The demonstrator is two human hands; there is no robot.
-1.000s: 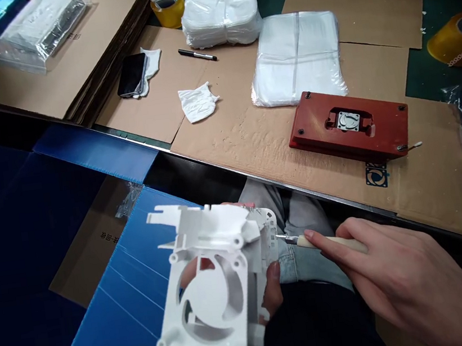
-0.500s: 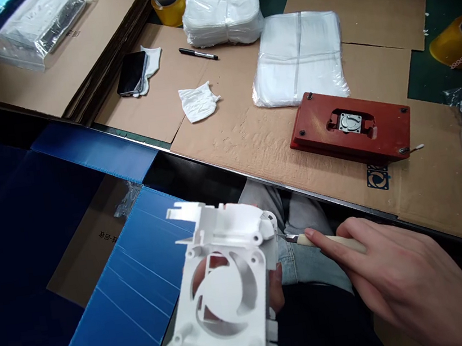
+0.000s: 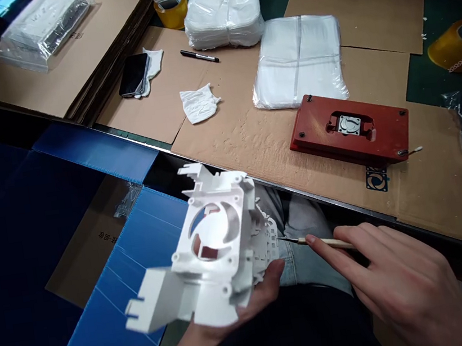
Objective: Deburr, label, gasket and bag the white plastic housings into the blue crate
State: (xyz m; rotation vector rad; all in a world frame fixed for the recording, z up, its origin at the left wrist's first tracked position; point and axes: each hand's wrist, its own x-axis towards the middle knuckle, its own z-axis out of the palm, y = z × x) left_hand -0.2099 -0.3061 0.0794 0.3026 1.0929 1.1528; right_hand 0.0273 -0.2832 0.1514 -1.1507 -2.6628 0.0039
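Housing [image 3: 215, 233], at seven o'clock in the view, is judged light and stiff, its thin prongs [image 3: 190, 170] and lattice [image 3: 273, 240] likely fragile; the solid walls [image 3: 164, 295] offer the safest hold. White, it bears curved slots [image 3: 233, 218] around a disc [image 3: 212, 226]. The left hand [image 3: 264, 293] cups it from below, thumb [image 3: 275, 272] at four o'clock, other fingers largely hidden; the right hand [image 3: 411, 280] pinches a knife [image 3: 329, 243], tip near the lattice at three o'clock.

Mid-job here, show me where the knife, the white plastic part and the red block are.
Knife [image 3: 334, 243]: head view, on its pale handle.
White plastic part [image 3: 214, 229]: head view, on the round disc in its ring.
Red block [image 3: 390, 128]: head view, on its top face, right of the recess.
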